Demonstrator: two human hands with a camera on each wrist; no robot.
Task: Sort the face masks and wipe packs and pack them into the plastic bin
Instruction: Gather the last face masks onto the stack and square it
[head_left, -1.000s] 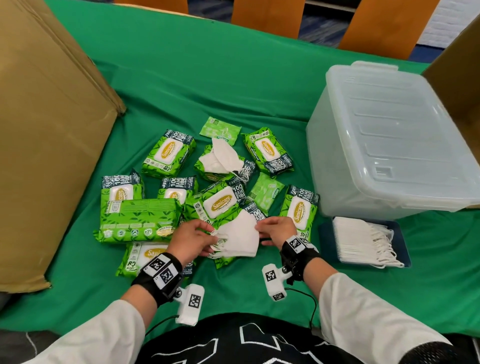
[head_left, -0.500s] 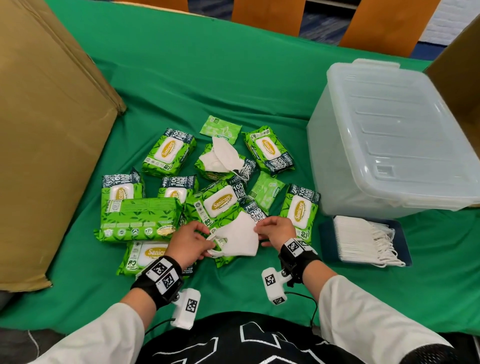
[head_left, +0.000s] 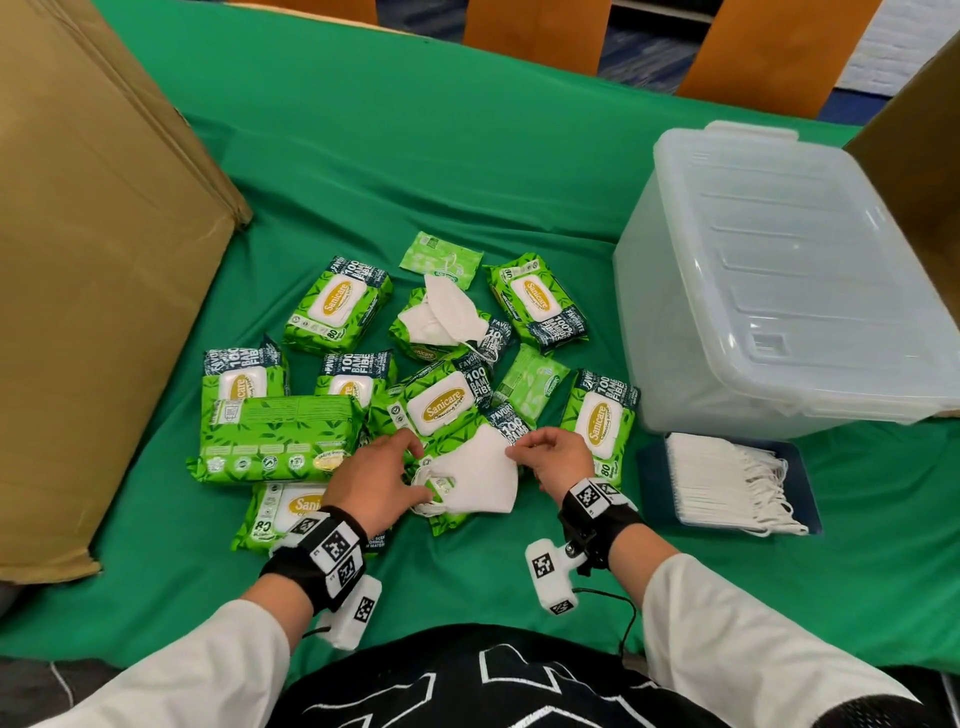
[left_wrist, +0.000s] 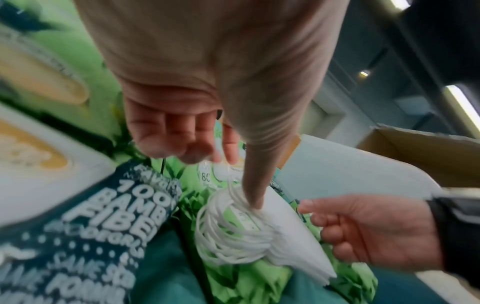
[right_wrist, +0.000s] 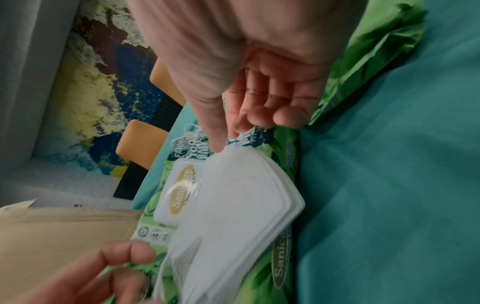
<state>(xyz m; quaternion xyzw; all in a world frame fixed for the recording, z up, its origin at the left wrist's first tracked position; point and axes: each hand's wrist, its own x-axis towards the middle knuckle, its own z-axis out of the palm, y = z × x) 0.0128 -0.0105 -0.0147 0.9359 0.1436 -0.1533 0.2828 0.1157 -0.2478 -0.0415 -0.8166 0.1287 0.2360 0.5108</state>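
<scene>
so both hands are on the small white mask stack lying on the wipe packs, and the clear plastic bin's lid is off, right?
Not quite: the clear plastic bin has its lid on, as the head view shows. The rest holds: the left hand and right hand are at the small stack of white face masks lying on the green wipe packs.

Wipe packs (head_left: 441, 410) left of bin (head_left: 779, 291); masks (head_left: 722, 483) before it.

White masks (head_left: 480, 475) atop green packs (head_left: 447, 405)
</scene>
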